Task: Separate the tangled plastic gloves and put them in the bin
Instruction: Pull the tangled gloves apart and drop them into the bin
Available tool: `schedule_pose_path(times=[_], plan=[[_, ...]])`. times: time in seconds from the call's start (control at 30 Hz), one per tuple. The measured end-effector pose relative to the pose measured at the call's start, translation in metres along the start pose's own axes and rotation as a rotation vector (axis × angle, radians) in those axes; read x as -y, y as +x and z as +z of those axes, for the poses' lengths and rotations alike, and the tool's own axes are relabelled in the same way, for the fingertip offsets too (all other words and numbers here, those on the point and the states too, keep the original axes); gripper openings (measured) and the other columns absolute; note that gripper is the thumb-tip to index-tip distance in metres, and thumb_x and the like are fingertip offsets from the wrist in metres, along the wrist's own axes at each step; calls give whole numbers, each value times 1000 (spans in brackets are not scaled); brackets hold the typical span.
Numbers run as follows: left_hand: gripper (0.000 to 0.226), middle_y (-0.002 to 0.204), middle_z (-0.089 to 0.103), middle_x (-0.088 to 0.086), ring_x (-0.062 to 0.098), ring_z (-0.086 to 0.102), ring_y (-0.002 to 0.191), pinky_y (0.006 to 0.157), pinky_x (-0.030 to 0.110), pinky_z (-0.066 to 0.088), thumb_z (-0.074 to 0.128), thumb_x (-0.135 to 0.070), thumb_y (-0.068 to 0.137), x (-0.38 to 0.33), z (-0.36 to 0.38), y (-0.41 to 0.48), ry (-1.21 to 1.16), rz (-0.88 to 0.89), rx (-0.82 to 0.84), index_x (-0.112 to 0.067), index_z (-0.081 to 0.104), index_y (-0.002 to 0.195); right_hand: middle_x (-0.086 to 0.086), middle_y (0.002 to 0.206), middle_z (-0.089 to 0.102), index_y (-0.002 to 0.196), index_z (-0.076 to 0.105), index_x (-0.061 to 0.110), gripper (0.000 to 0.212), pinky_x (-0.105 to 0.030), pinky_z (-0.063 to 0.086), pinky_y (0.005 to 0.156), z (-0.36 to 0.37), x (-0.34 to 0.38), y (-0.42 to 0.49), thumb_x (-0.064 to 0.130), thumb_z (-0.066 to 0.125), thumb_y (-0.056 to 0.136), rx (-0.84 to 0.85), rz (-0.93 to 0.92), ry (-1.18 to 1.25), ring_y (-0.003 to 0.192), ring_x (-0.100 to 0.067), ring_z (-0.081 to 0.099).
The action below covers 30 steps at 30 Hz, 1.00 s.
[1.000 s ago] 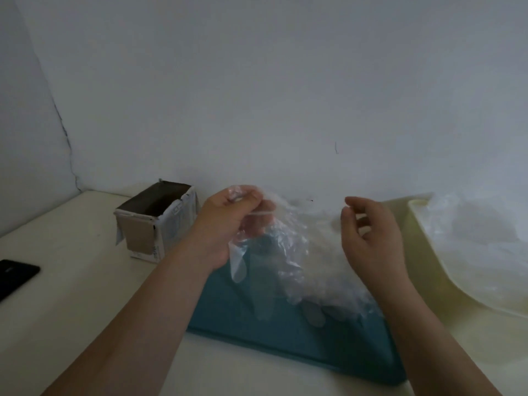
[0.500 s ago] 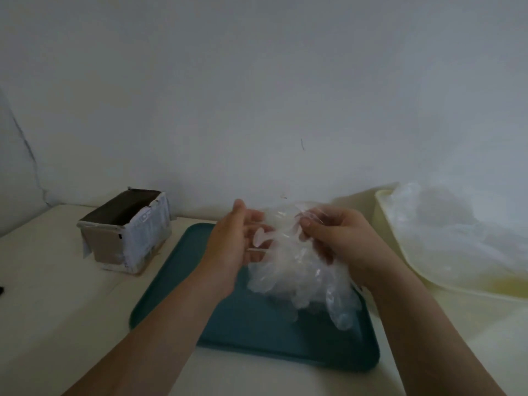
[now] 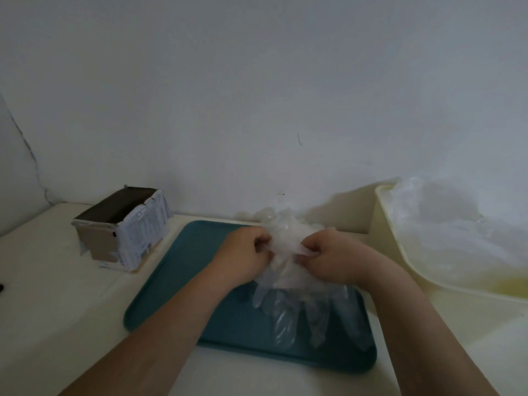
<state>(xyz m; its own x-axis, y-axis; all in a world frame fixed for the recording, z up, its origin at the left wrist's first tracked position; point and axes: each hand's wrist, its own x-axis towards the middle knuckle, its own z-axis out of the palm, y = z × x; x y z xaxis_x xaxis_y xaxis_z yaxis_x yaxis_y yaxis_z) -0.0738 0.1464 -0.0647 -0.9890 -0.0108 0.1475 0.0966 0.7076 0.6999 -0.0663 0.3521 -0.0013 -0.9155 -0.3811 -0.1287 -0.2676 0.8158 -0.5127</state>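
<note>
Left hand (image 3: 245,255) and right hand (image 3: 334,257) both pinch the tangled clear gloves (image 3: 285,270), close together above the teal tray (image 3: 183,278) on the counter (image 3: 57,310), glove fingers hanging onto it, cream bin (image 3: 400,252) just right holding more plastic, torn box (image 3: 125,227) left.

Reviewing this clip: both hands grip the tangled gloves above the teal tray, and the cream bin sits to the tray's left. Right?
Not quite. The head view shows the cream bin to the right of the teal tray; the cardboard box is on its left. The left hand and right hand do grip the tangled gloves above the tray.
</note>
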Motion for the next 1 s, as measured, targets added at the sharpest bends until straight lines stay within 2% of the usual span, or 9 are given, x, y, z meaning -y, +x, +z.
schedule_pose_path(times=[0.13, 0.2, 0.37, 0.47, 0.57, 0.67, 0.77, 0.87, 1.0], plan=[[29, 78, 73, -15, -1, 68, 76, 72, 12, 50, 76, -6, 86, 15, -18, -2, -106, -4, -165, -32, 72, 74, 1, 60, 50, 63, 51, 17, 44, -31, 43, 60, 9, 12, 0, 39, 64, 98, 13, -87, 15, 56, -15, 47], [27, 78, 74, -15, 0, 68, 76, 71, 13, 49, 77, -8, 85, 15, -27, -5, -154, 6, -237, -31, 72, 73, 0, 63, 60, 67, 59, 16, 38, -35, 51, 65, 6, 14, -1, 36, 64, 99, -33, -142, 65, 59, -18, 58], [24, 118, 65, -16, 8, 55, 116, 100, 28, 42, 89, -24, 80, 2, -54, -13, -102, 151, -323, -33, 67, 73, 2, 101, 72, 94, 76, 17, 15, -35, 56, 82, -4, 19, -7, 30, 68, 97, -214, -319, 260, 91, -5, 68], [25, 136, 60, -21, 1, 45, 134, 112, 27, 33, 89, -24, 81, -7, -65, -19, -143, 231, -294, -34, 66, 76, 22, 154, 45, 96, 78, 41, 7, -26, 33, 115, -7, 23, -11, 39, 72, 92, -232, -345, 231, 142, 1, 39], [24, 104, 73, -22, -3, 64, 109, 93, 17, 47, 88, -17, 80, -18, -70, -26, -273, 251, -196, -31, 69, 78, 24, 162, 31, 93, 78, 45, 10, -14, 10, 116, -3, 24, -12, 35, 77, 89, -264, -419, 110, 153, 6, 9], [21, 88, 73, -14, 6, 69, 89, 80, 15, 53, 87, -10, 81, -26, -76, -30, -292, 320, -130, -26, 73, 83, 18, 143, 56, 95, 81, 39, 14, -5, 21, 111, 2, 28, -11, 28, 81, 87, -335, -545, 66, 146, 6, 29], [21, 89, 74, -12, 7, 71, 87, 81, 20, 58, 88, -8, 81, -28, -80, -31, -319, 346, -68, -23, 76, 88, 18, 95, 68, 85, 80, 35, 12, -17, 43, 87, 2, 35, -13, 24, 77, 83, -324, -551, 161, 100, -5, 63], [37, 100, 72, -18, 1, 68, 97, 82, 16, 57, 90, -13, 80, -27, -84, -32, -352, 262, -47, -36, 73, 104, 9, 75, 63, 71, 74, 25, 23, -20, 43, 62, 3, 31, -12, 8, 79, 85, -317, -477, 214, 67, -11, 62], [58, 110, 69, -11, 4, 71, 97, 81, 23, 60, 93, -16, 76, -12, -97, -26, -464, 140, -103, -45, 69, 121, 0, 69, 56, 62, 65, 7, 27, -24, 41, 57, 3, 24, -9, 3, 77, 86, -375, -424, 219, 58, -16, 57]])
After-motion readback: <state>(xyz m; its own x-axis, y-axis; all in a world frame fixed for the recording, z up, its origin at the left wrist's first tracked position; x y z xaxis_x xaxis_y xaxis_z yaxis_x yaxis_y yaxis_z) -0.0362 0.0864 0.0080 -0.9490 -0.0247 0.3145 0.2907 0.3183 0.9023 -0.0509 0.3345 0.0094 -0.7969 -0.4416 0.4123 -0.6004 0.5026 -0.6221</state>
